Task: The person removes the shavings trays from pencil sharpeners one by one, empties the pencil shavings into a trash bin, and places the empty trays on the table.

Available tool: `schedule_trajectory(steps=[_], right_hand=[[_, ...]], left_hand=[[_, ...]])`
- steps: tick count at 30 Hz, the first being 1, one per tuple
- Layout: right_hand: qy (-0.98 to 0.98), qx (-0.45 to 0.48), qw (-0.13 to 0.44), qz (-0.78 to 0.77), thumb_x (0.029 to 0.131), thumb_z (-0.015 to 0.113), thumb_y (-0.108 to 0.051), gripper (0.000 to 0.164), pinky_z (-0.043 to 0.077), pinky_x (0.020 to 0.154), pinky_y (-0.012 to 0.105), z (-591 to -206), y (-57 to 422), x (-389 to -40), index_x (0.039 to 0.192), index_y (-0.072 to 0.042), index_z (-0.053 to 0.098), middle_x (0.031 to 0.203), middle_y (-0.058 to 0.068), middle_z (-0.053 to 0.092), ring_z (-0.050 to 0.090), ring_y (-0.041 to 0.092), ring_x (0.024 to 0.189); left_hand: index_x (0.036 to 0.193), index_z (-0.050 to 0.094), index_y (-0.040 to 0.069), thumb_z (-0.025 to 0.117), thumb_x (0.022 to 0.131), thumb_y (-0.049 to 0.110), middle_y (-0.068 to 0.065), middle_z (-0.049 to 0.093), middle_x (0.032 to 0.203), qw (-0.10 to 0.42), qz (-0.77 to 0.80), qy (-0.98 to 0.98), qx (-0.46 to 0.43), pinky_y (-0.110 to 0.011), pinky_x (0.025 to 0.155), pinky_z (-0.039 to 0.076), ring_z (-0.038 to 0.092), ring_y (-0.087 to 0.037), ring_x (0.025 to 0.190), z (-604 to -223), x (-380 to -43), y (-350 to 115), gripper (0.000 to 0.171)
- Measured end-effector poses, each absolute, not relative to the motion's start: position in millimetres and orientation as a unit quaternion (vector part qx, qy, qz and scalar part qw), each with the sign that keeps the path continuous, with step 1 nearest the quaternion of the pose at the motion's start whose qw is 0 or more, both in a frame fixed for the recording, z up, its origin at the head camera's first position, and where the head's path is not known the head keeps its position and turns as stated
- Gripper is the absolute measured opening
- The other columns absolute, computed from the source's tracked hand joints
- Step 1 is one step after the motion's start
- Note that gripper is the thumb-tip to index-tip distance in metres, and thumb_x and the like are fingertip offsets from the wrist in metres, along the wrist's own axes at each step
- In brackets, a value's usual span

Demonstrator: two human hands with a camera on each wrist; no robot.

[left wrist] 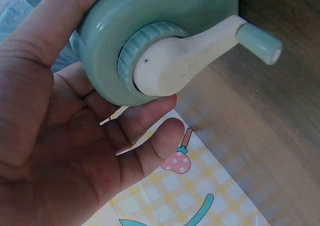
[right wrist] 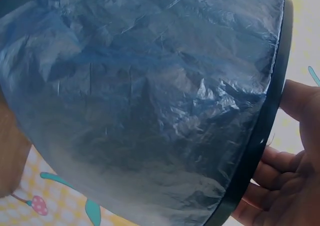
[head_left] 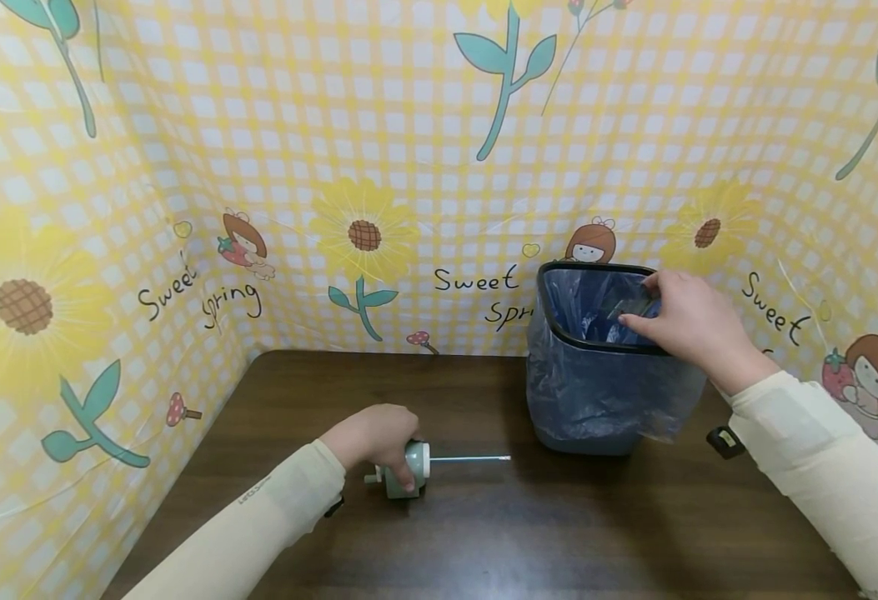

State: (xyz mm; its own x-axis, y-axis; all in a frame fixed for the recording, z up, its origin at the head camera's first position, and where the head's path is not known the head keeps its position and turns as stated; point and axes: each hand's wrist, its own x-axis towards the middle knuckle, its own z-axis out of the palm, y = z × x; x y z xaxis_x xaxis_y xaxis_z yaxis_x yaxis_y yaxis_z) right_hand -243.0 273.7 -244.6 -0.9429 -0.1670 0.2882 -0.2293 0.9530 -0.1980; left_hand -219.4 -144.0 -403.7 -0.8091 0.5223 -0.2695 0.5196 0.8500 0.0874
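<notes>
On the table's left-middle, my left hand (head_left: 378,437) grips a green crank pencil sharpener (head_left: 403,483) from above. A slim pencil (head_left: 469,458) sticks out of its front, pointing right. In the left wrist view, the sharpener's cream crank arm (left wrist: 185,61) and green knob show; thumb and fingers lie round the body. My right hand (head_left: 697,325) is over the mouth of a lined waste bin (head_left: 589,396), thumb and fingers reaching inside the rim. Between them they pinch a small clear plastic piece (head_left: 629,309), faint against the liner. The right wrist view shows the fingers (right wrist: 270,173) beyond the rim.
A bluish bag (head_left: 607,375) lines the bin and folds over its black rim (head_left: 596,343). The dark wooden table (head_left: 476,533) meets a yellow checked sheet (head_left: 423,183) at the back and sides.
</notes>
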Motion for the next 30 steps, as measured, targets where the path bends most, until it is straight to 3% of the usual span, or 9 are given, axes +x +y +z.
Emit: schedule_trajectory(steps=[13,30], right_hand=[[-0.975,0.076,0.089,0.19,0.094,0.065,-0.058,0.081,0.043,0.096,0.063,-247.8,276.8,-240.1,0.142,0.005,0.048,0.135,0.03,0.055,0.05,0.047,0.124],[-0.963,0.069,0.081,0.248,0.091,0.061,-0.069,0.089,0.047,0.094,0.061,-254.5,279.5,-240.9,0.144,0.002,0.046,0.138,0.028,0.054,0.051,0.046,0.127]], left_hand=[[0.097,0.075,0.014,0.094,0.066,0.051,0.01,0.065,0.079,0.141,0.003,0.951,0.276,-0.03,0.07,0.053,0.057,-0.009,0.069,-405.3,-218.6,-143.1,0.051],[0.096,0.075,0.016,0.094,0.066,0.052,0.011,0.065,0.079,0.144,0.0,0.949,0.28,-0.03,0.07,0.053,0.057,-0.008,0.069,-403.0,-220.1,-142.2,0.05]])
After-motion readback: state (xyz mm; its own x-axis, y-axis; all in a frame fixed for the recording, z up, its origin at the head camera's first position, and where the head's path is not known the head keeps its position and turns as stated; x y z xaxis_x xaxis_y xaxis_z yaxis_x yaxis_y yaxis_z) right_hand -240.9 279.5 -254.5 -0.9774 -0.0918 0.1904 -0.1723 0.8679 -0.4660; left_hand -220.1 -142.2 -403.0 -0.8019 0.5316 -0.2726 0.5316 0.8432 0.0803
